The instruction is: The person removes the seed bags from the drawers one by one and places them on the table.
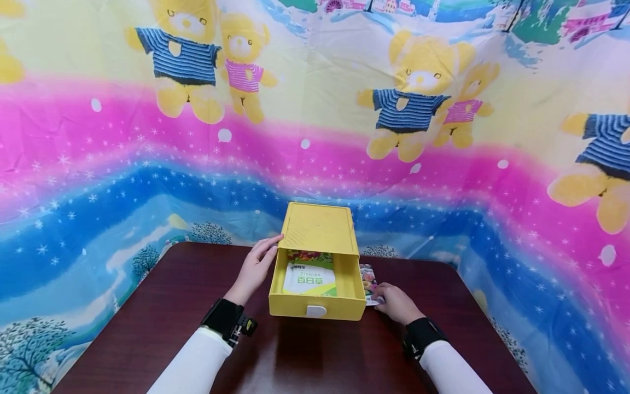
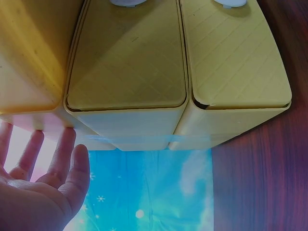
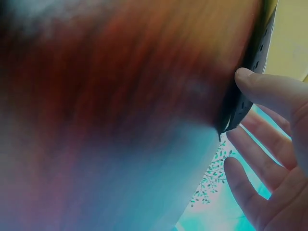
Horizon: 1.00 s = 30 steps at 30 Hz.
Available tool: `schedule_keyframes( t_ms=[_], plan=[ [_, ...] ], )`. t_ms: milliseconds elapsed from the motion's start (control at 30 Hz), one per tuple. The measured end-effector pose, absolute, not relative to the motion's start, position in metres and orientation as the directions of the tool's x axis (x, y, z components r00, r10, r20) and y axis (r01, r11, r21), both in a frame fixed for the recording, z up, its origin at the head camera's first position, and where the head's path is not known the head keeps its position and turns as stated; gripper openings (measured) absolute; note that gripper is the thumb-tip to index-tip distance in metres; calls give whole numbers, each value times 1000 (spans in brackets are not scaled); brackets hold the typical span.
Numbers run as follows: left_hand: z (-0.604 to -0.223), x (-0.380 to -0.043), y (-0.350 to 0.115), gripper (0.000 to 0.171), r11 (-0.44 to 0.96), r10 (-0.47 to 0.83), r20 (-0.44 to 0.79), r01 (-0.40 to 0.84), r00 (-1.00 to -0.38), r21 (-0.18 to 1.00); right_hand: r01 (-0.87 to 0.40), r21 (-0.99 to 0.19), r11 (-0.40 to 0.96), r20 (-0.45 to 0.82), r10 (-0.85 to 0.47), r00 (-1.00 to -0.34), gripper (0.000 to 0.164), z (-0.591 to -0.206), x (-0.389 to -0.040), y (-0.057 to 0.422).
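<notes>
On the table stands a yellow drawer cabinet [image 1: 320, 227] with its top drawer [image 1: 315, 304] pulled out. Inside the drawer lies a green and white seed packet [image 1: 309, 278] marked Zinnias, over another with a flower picture. My left hand [image 1: 257, 268] touches the cabinet's left side near the top, its fingers fairly straight in the left wrist view. At the cabinet's right side, my right hand [image 1: 397, 304] pinches the near edge of a seed packet [image 1: 368, 278] with a colourful flower picture. The right wrist view shows that packet nearly edge-on between thumb and fingers.
Two closed drawers, one a yellow drawer front [image 2: 127, 57] with a white knob, sit below the pulled-out one. The dark red-brown table [image 1: 197, 306] extends to both sides. A cloth backdrop [image 1: 305, 137] printed with bears hangs behind and around the table.
</notes>
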State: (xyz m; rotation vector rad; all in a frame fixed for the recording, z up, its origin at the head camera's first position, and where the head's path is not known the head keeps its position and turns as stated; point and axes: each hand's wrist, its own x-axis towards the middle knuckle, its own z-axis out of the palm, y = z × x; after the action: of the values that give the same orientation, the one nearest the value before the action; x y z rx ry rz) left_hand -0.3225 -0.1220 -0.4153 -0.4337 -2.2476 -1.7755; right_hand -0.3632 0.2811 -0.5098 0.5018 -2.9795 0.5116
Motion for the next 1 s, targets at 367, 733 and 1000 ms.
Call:
schedule_keyframes(
  t_ms=[367, 733, 1000],
  plan=[
    [-415, -323, -123, 41, 221, 82, 376, 385, -923, 896, -337, -323, 885, 110, -318, -942, 14, -511, -364, 281],
    [-414, -325, -122, 41, 222, 80, 373, 381, -924, 897, -324, -332, 886, 59, -324, -944, 15, -508, -366, 280],
    [-416, -327, -122, 40, 232, 67, 386, 390, -920, 891, -293, -336, 895, 11, -308, -951, 16, -507, -367, 278]
  ],
)
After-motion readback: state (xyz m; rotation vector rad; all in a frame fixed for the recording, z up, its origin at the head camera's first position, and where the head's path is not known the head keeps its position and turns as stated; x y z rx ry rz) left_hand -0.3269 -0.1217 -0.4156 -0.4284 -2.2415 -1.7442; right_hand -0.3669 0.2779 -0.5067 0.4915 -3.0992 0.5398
